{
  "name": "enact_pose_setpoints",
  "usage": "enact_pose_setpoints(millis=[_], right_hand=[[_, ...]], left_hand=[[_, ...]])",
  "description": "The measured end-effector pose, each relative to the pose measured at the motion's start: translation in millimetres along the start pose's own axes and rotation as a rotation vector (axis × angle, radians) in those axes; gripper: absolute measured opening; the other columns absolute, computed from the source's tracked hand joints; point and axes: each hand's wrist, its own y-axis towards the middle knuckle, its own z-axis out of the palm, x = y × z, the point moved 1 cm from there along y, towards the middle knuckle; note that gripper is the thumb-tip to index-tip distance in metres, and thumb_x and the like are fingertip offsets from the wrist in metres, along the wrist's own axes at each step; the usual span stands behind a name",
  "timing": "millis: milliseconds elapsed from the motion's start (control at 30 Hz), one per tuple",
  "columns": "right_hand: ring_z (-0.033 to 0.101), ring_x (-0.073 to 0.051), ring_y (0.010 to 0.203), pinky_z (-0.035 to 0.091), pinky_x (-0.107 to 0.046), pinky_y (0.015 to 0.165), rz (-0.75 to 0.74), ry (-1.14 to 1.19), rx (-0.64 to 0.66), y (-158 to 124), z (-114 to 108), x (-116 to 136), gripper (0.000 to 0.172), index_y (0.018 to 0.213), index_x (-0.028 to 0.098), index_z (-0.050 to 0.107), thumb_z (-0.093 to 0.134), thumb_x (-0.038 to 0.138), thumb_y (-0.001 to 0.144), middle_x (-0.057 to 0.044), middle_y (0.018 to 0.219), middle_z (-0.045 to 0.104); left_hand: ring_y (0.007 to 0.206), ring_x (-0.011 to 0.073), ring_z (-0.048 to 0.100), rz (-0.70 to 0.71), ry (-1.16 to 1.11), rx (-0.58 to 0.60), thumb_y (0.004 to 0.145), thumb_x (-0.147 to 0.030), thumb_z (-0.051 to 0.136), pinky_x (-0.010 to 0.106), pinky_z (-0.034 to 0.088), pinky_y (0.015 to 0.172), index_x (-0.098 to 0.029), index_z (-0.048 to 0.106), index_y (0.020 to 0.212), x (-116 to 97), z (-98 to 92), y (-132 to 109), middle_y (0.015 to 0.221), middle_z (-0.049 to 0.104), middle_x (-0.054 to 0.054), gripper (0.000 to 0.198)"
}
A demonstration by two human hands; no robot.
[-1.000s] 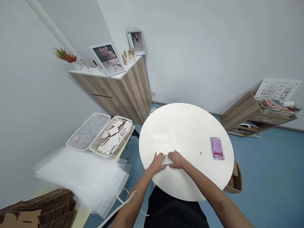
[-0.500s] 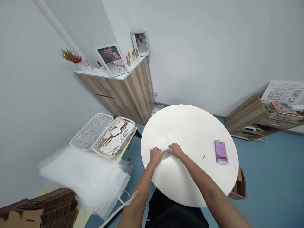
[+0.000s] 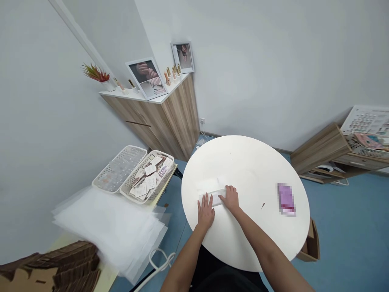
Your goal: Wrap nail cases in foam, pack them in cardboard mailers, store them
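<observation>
A flat white, partly translucent strip, like a folded sheet or sleeve [image 3: 216, 198], lies on the round white table [image 3: 249, 162]. My left hand [image 3: 206, 213] rests flat on its left part, fingers spread. At the right end, my right hand [image 3: 231, 199] holds the strip between its thumb and bent fingers; the grip's underside is hidden. Just beyond the strip lies another thin whitish piece [image 3: 209, 183], hard to make out against the tabletop.
A blurred-out purple object [image 3: 286, 198] lies on the table's right side. To the left are a basket of cards [image 3: 148, 178], a basket of clear pieces [image 3: 120, 170], translucent sheets [image 3: 109, 227] and folded cardboard [image 3: 69, 267]. A wooden cabinet [image 3: 173, 117] stands behind; a cardboard box [image 3: 310, 243] sits at right.
Both hands were pinching the strip's edge with fingers curled. The strip now lies flatter and nearer me; my left hand has opened over it, and my right has shifted slightly right.
</observation>
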Motion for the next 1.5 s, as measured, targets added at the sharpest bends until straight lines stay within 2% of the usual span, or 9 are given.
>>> enact_pose_setpoints(millis=[133,333,567,767,967,1067,1167,1300,1500], right_hand=[[0.052,-0.035,0.107,0.043,-0.042,0.083,0.316,0.083,-0.009,-21,5,-27,0.045,0.113,0.016,0.056,0.062,0.047,0.080,-0.018,0.111,0.057],[0.055,-0.036,0.103,0.044,-0.043,0.078,0.487,0.195,0.073,-30,4,-47,0.021,0.086,0.017,0.062,0.059,0.035,0.076,-0.020,0.104,0.060],[0.058,-0.026,0.100,0.047,-0.041,0.090,0.159,0.509,-0.232,-56,1,-40,0.021,0.096,0.020,0.059,0.049,0.024,0.079,-0.009,0.099,0.064],[0.044,-0.023,0.131,0.040,-0.046,0.108,-0.142,0.489,-0.148,-85,20,-30,0.046,0.137,0.022,0.043,0.035,0.022,0.092,-0.008,0.118,0.063],[0.007,-0.029,0.148,0.021,-0.052,0.117,-0.354,0.154,0.020,-98,31,-36,0.073,0.154,0.014,0.008,0.040,0.041,0.095,-0.015,0.159,0.020],[-0.003,-0.029,0.148,0.016,-0.052,0.118,-0.391,-0.006,0.055,-101,31,-37,0.083,0.155,0.013,-0.002,0.042,0.048,0.093,-0.013,0.162,0.003],[-0.003,-0.030,0.148,0.017,-0.052,0.118,-0.391,-0.039,0.058,-101,31,-37,0.086,0.154,0.013,-0.002,0.044,0.047,0.092,-0.013,0.161,0.001],[0.003,-0.032,0.148,0.019,-0.054,0.117,-0.397,0.102,0.063,-98,31,-38,0.083,0.155,0.013,0.010,0.051,0.044,0.089,-0.014,0.161,0.008],[0.019,-0.025,0.147,0.027,-0.050,0.117,-0.308,0.380,0.089,-90,21,-49,0.063,0.148,0.018,0.033,0.043,0.018,0.086,-0.010,0.158,0.024]], left_hand=[[0.147,0.0308,0.017,0.045,-0.013,-0.006,0.083,-0.019,0.044,0.065,0.009,0.114,-0.022,0.020,0.153,-4,3.7,-4,0.159,0.021,0.011,0.074],[0.147,0.0316,0.016,0.134,-0.037,-0.017,0.086,-0.025,0.044,0.066,0.002,0.114,-0.022,0.017,0.153,-21,6.3,-1,0.159,0.023,0.013,0.073],[0.147,0.0322,0.013,0.251,-0.097,0.034,0.085,-0.023,0.046,0.067,0.000,0.113,-0.022,0.019,0.153,-52,5.1,-5,0.159,0.021,0.012,0.073],[0.147,0.0317,0.013,0.249,-0.312,0.121,0.083,-0.020,0.047,0.063,0.008,0.115,-0.024,0.027,0.150,-42,2.0,-5,0.158,0.027,0.008,0.071],[0.132,0.0283,0.043,-0.258,-0.594,-0.094,0.085,-0.025,0.047,0.050,0.036,0.108,-0.015,0.038,0.141,-19,3.8,-24,0.138,0.049,0.017,0.057],[0.109,0.0280,0.060,-0.541,-0.773,-0.064,0.083,-0.036,0.055,0.046,0.048,0.095,-0.013,0.050,0.127,-23,9.8,-25,0.113,0.062,0.015,0.050],[0.083,0.0243,0.066,-0.701,-0.897,-0.009,0.080,-0.042,0.060,0.040,0.053,0.076,-0.013,0.060,0.106,-32,18.4,-17,0.089,0.067,0.010,0.039],[0.073,0.0215,0.065,-0.659,-0.953,-0.038,0.083,-0.041,0.052,0.037,0.053,0.068,-0.016,0.062,0.081,-47,24.8,-4,0.076,0.066,0.006,0.027],[0.108,0.0224,0.059,-0.390,-0.981,-0.150,0.081,-0.031,0.053,0.038,0.052,0.087,-0.021,0.059,0.079,-73,10.4,6,0.113,0.062,0.009,0.012]])
